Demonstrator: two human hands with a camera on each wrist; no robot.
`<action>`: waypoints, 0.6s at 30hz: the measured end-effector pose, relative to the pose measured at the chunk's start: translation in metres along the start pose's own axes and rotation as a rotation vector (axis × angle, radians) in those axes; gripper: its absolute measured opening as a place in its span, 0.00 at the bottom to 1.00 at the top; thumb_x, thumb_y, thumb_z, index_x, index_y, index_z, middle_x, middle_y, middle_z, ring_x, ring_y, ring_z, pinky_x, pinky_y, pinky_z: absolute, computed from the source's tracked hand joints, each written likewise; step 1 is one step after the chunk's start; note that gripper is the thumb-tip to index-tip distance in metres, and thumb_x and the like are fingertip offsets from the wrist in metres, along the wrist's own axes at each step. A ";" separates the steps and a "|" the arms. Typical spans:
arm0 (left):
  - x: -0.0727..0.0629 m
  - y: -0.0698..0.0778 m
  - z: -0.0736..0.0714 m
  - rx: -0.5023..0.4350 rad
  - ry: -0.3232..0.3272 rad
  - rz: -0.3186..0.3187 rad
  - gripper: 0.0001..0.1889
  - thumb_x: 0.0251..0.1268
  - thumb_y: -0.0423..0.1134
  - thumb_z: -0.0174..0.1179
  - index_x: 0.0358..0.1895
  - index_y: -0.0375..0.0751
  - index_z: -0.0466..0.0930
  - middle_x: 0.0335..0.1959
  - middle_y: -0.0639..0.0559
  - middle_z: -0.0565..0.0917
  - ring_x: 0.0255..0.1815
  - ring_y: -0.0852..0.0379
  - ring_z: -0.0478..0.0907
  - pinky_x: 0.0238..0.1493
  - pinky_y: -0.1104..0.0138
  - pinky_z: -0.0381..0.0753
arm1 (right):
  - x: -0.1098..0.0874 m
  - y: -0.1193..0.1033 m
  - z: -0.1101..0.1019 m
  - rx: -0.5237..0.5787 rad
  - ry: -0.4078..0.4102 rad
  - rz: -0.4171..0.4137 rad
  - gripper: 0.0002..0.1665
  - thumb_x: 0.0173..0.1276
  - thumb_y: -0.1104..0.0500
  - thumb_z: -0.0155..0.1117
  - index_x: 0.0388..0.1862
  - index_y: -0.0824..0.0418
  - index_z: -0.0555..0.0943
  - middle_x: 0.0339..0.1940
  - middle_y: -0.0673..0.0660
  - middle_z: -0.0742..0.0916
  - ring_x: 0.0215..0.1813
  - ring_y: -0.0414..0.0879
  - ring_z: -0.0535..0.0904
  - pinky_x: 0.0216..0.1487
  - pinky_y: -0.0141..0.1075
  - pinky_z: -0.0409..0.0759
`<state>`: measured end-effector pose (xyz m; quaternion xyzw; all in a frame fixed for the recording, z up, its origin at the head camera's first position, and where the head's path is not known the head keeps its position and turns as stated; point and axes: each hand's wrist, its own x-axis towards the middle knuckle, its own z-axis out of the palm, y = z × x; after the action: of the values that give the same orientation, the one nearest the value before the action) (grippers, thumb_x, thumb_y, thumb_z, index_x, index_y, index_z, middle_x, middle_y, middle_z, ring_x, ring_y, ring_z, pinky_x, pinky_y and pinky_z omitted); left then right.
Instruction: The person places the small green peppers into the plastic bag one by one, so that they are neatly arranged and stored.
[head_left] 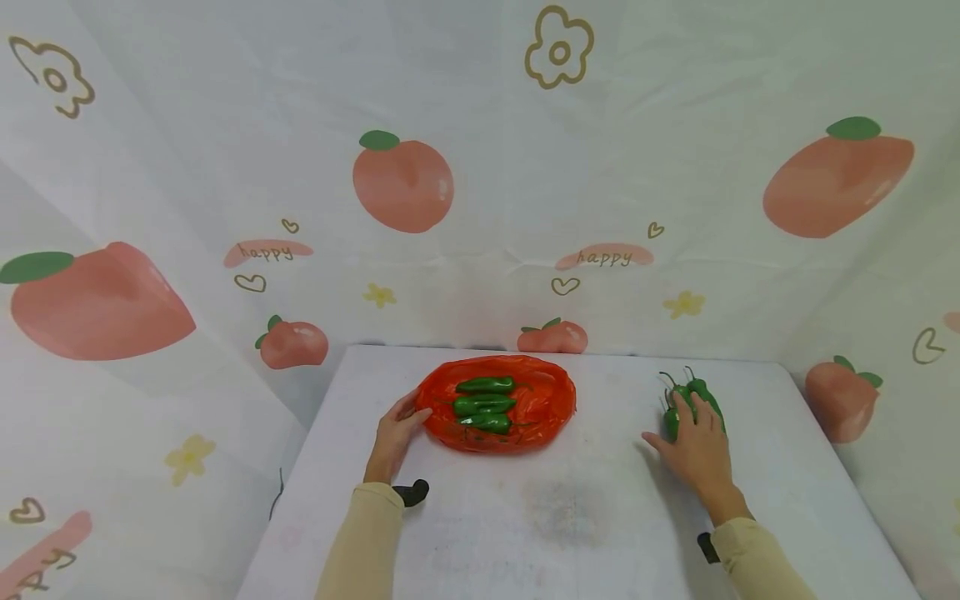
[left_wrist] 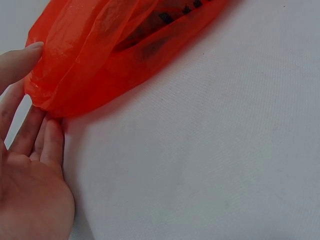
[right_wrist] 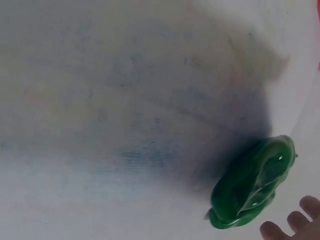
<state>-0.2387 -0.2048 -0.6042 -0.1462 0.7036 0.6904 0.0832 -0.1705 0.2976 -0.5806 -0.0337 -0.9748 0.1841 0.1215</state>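
A red plastic bag (head_left: 551, 417), spread into an oval, sits at the back of the white table with several green chili peppers (head_left: 483, 405) lying in it. My left hand (head_left: 395, 433) holds its left rim, the thumb (left_wrist: 20, 65) over the edge and the fingers (left_wrist: 52, 142) against the outside. On the right of the table lie more green peppers (head_left: 712, 396), stems pointing away. Over them reaches my right hand (head_left: 701, 450), fingers spread and partly hiding them. In the right wrist view its fingertips (right_wrist: 272, 231) appear apart from a shiny green pepper (right_wrist: 252, 185).
The table (head_left: 480, 533) has a greyish smudge (head_left: 570, 508) in front of the bag. A white cloth (head_left: 495, 283) printed with peaches hangs behind and at both sides. A dark band (head_left: 411, 493) shows at the left wrist, another (head_left: 707, 547) at the right.
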 end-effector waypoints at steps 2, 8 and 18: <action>0.000 0.000 0.001 -0.001 -0.006 0.002 0.31 0.70 0.40 0.65 0.75 0.51 0.69 0.77 0.46 0.69 0.78 0.45 0.65 0.79 0.52 0.66 | -0.002 0.003 -0.001 0.018 0.010 0.031 0.55 0.58 0.44 0.78 0.75 0.70 0.63 0.73 0.80 0.65 0.69 0.80 0.61 0.63 0.75 0.66; 0.000 0.001 0.002 -0.005 -0.006 0.011 0.31 0.69 0.40 0.66 0.74 0.51 0.70 0.77 0.46 0.70 0.78 0.45 0.66 0.79 0.52 0.66 | -0.010 0.014 0.000 0.065 -0.032 0.147 0.52 0.62 0.45 0.75 0.75 0.68 0.62 0.68 0.79 0.67 0.62 0.79 0.63 0.55 0.71 0.67; 0.004 -0.003 0.000 0.003 -0.011 0.009 0.31 0.70 0.41 0.66 0.75 0.51 0.69 0.77 0.45 0.69 0.79 0.45 0.65 0.80 0.52 0.65 | -0.020 0.025 0.004 0.230 -0.137 0.309 0.50 0.67 0.50 0.72 0.77 0.70 0.59 0.69 0.81 0.62 0.63 0.78 0.61 0.57 0.69 0.68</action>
<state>-0.2414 -0.2052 -0.6082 -0.1390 0.7047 0.6906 0.0839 -0.1517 0.3170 -0.5981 -0.1562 -0.9366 0.3125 0.0282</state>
